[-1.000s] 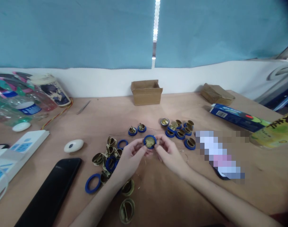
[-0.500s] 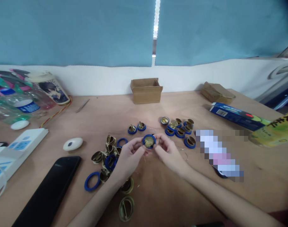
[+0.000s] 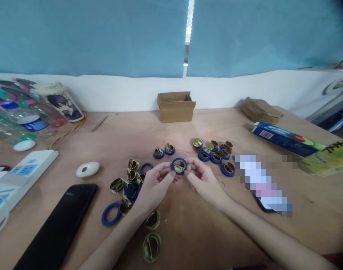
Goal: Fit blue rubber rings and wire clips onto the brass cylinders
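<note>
Between the fingertips of both hands is a round gold metal piece with a bar across it, seated in a blue ring [image 3: 179, 166]. My left hand [image 3: 157, 183] pinches its left edge and my right hand [image 3: 203, 180] pinches its right edge. Beside my left hand lie several loose gold metal pieces [image 3: 117, 185] and loose blue rings [image 3: 110, 214]; my forearm hides some of them. Beyond my right hand, several gold pieces in blue rings [image 3: 227, 169] sit in a group. Two more ringed pieces [image 3: 169, 149] stand just past my hands.
An open cardboard box [image 3: 177, 111] is at the back, with tweezers [image 3: 99, 123] to its left. A black phone [image 3: 57, 225], a white oval case [image 3: 87, 169] and a power strip [image 3: 22, 176] lie left. A lit phone [image 3: 262, 183] and a blue carton [image 3: 283, 138] lie right.
Both hands still hold the ringed piece in nearly the same spot. Its inner gold face looks darker now, as if slightly tilted. The whole view has shifted a little.
</note>
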Demonstrator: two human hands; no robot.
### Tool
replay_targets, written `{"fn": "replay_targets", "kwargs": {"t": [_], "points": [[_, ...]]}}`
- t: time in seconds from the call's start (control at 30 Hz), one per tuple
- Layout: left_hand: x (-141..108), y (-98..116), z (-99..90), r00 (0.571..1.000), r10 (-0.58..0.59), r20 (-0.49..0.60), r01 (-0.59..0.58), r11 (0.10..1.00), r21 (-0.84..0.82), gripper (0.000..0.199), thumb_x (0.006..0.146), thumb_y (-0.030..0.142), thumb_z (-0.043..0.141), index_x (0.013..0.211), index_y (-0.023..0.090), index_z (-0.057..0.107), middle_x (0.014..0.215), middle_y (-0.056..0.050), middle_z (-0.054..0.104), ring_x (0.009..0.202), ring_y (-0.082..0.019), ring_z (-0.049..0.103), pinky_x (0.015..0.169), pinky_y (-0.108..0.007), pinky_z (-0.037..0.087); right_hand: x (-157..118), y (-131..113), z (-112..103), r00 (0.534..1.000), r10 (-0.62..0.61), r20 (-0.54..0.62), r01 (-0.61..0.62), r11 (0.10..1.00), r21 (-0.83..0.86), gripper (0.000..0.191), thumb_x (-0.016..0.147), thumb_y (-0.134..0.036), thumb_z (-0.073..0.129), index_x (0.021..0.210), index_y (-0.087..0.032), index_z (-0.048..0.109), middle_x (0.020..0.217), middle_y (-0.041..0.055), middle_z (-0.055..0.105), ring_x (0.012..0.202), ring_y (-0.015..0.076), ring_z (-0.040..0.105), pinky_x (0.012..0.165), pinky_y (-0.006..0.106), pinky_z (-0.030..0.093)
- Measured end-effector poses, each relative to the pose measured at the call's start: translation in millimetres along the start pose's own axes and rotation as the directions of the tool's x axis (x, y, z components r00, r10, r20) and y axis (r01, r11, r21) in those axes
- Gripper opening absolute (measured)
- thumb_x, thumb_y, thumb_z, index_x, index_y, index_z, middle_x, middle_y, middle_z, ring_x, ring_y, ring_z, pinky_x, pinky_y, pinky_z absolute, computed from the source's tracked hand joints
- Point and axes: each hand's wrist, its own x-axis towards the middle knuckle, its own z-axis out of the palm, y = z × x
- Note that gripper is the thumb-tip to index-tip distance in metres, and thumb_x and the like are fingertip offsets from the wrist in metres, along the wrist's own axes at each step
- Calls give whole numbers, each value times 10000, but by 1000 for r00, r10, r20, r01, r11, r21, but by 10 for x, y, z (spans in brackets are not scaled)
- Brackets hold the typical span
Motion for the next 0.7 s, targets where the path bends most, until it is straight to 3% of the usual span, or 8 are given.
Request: {"fn": "replay_targets", "kwargs": {"t": [0.27,0.4,0.7], "points": [[0,65,-25,998,14,58,-14,1000,2,255,819,255,691,1038,126,689,837,-55,787,713,-132,699,703,-243,563,20,-96,-110,996,-1,89,1,1000,1,152,810,-242,599,949,-181,585,638,-67,503,464,69,453,447,205,402],[1,63,-67,994,91,63,-94,994,57,247,837,242,668,1061,141,697,809,-36,776,681,-121,666,681,-234,547,11,-213,-201,989,7,148,1,999,-53,115,841,-264,577,899,-172,616,660,-34,550,523,89,493,497,225,418],[-55,101,-55,973,147,179,-181,965,190,269,933,245,578,1173,208,694,1015,-40,752,788,-127,650,753,-248,542,33,-269,-358,988,-51,147,95,946,-310,173,882,-315,589,825,-168,660,681,3,586,608,128,500,558,263,372]]}}
